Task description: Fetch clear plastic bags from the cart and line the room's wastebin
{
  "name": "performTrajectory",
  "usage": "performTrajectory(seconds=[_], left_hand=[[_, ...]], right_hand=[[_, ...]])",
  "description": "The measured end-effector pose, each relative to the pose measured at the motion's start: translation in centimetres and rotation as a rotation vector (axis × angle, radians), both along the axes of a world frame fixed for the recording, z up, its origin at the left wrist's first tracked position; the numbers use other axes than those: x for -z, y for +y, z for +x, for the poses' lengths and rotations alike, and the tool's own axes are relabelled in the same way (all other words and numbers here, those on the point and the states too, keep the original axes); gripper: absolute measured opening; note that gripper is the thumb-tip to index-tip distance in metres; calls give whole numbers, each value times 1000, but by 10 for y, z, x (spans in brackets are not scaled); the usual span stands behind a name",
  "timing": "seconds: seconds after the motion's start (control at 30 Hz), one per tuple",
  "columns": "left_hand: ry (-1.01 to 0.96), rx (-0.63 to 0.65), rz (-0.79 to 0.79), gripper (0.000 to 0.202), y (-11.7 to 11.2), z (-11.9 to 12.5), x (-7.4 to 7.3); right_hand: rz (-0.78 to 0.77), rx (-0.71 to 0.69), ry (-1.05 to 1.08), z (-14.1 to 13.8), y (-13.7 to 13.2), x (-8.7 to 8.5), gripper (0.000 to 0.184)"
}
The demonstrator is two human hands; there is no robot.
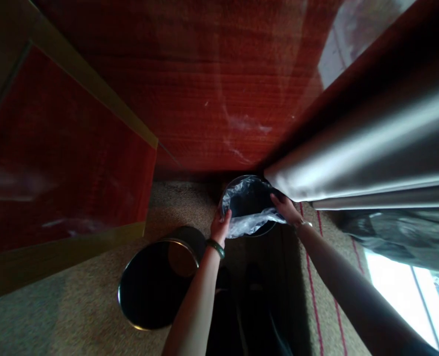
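A dark round trash bin (267,229) stands on the floor against the reddish wood panel, with a clear plastic bag (247,225) lying in its mouth. The bag's far edge lies over the rim, while its near edge stretches across the opening. My left hand (220,225), wearing a green bangle, grips the bag at the bin's left side, thumb on top. At the right side my right hand (285,209) pinches the other end of the bag near the rim. The fingers under the plastic are partly hidden.
An open dark cylinder with a shiny metal rim (141,326) lies tilted on the carpet (89,306) by my left forearm. A grey curtain (353,158) hangs close on the right. A reddish wooden cabinet panel (74,163) juts out at left.
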State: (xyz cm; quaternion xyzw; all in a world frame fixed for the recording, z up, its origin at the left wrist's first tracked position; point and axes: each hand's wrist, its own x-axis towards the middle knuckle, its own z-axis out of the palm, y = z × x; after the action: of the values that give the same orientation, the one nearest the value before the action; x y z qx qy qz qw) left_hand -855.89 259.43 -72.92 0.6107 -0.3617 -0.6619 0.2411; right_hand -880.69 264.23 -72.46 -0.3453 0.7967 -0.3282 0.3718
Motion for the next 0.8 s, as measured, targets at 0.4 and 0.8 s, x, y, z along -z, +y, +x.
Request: performTrajectory(seconds=[0.4,0.8], left_hand=[[228,-209,69,64,49,21,-26],[-667,472,-367,64,121,78,1]], right_hand=[[-58,609,-933,94,70,-5,73],[28,235,-62,59,71,-2,97]])
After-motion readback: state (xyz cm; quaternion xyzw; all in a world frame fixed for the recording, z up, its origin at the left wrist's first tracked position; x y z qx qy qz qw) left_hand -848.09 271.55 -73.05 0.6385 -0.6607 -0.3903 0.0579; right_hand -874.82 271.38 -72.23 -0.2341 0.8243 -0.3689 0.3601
